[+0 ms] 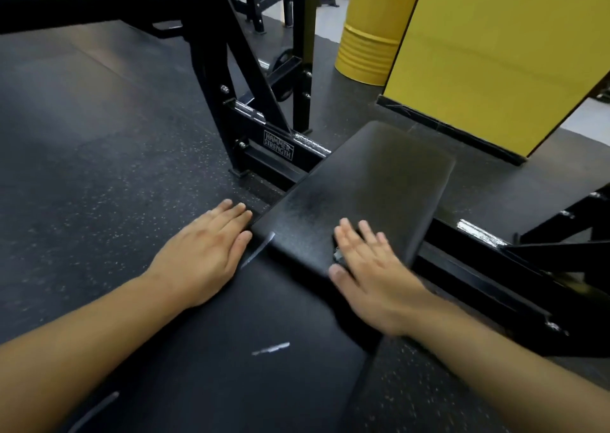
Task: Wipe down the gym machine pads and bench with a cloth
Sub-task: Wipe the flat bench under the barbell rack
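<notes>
From my head camera, much is hard to read. My right hand (369,274) is smeared by motion blur, its fingers straight and slightly spread, lying flat over the near edge of the black padded seat pad (363,188). A small grey scrap (339,255) shows under the base of my index finger; it may be the cloth, but I cannot tell, as nearly all of it is hidden beneath my palm. My left hand (208,251) is sharper: fingers straight and close together, palm down at the left edge of the long black padded bench (231,333), fingertips reaching the gap where bench meets seat pad. It holds nothing. The bench runs out of the bottom of the picture, and both my forearms are cut off at the lower corners.

The seat pad carries a dull greyish sheen across its middle, and the bench has several pale scuffs or tears in its cover. Behind the pads stands the black steel machine frame (237,79), with a thick black bar (89,3) crossing the top left, blurred and cut off. To the right are a yellow ribbed metal drum (369,29) and a yellow wall panel (495,52), both cropped by the top edge. Speckled black rubber flooring (99,135) lies all around.

A plate on the frame's lower rail reads "HAMMER STRENGTH" (278,149).
</notes>
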Motion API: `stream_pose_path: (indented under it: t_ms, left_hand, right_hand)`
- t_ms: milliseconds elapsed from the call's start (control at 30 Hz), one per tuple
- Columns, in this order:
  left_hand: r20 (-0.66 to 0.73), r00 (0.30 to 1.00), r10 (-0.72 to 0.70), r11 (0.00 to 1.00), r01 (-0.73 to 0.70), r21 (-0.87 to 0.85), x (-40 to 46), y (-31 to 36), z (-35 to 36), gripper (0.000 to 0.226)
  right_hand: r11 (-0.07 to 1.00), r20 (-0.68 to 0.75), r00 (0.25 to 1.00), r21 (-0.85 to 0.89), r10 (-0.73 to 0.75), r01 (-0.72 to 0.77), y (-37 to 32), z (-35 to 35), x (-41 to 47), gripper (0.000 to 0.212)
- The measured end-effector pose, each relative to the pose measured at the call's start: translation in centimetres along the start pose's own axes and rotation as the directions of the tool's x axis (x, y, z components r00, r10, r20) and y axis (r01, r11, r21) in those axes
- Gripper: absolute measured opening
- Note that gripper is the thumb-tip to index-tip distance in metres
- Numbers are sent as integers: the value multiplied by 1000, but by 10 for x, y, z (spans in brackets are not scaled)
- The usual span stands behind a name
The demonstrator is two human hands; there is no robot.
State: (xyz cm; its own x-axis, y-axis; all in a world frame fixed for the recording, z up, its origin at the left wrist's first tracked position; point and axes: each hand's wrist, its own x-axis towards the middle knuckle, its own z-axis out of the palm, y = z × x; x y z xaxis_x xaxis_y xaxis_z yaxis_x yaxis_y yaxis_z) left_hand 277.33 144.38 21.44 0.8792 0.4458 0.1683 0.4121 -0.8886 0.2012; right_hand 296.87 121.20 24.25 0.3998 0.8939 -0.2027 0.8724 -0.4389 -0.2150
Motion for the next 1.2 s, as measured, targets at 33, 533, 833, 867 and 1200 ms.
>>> stream_pose_path:
  t_ms: [33, 533, 833, 867, 1200]
  left_hand:
    - [0, 1000, 6, 1000, -6, 25, -2, 2, -1, 69]
    - [-4, 967, -254, 965, 254, 63, -20, 30, -12, 61]
    - [41, 942, -333, 941, 329, 73, -59, 55, -27, 56]
    - [45, 936, -350, 935, 345, 85, -62, 51, -29, 56]
    - [73, 873, -483, 863, 460, 209, -77, 27, -23, 58]
  right_hand:
    - [998, 13, 998, 0, -69, 69, -13, 2, -15, 70]
    - [994, -59, 992, -6, 108, -109, 69, -12, 54, 75]
    - [968, 33, 968, -21, -251, 251, -20, 11, 12, 70]
    - [954, 48, 953, -30, -298, 300, -34, 15, 8, 70]
    - [951, 33, 952, -51, -303, 305, -40, 7, 55, 68]
